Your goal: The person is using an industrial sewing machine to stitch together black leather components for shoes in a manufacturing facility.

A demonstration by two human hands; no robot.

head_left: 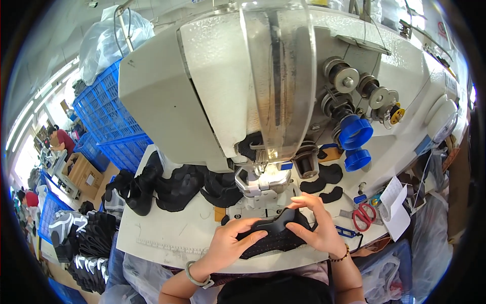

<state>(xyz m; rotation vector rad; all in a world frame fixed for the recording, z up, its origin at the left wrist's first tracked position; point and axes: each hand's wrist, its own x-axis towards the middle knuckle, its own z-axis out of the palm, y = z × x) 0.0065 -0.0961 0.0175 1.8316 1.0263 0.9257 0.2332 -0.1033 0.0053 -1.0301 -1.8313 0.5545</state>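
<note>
Both hands are at the front edge of a white sewing machine (217,76). My left hand (230,242) pinches a smooth black curved shoe piece (276,223) between thumb and fingers at its left side. At its right side, my right hand (318,226) grips the same piece, thumb below and fingers above. Under the curved piece hangs black perforated shoe fabric (276,244); whether the two are joined I cannot tell. The lit needle area and metal presser part (263,182) stand just beyond the hands, apart from the piece.
Black shoe parts (179,190) are heaped left of the needle; small black curved pads (324,177) lie right of it. Red-handled scissors (364,217) and a paper booklet (395,207) sit at right. Blue crates (109,109) and stacked shoe uppers (91,235) stand left.
</note>
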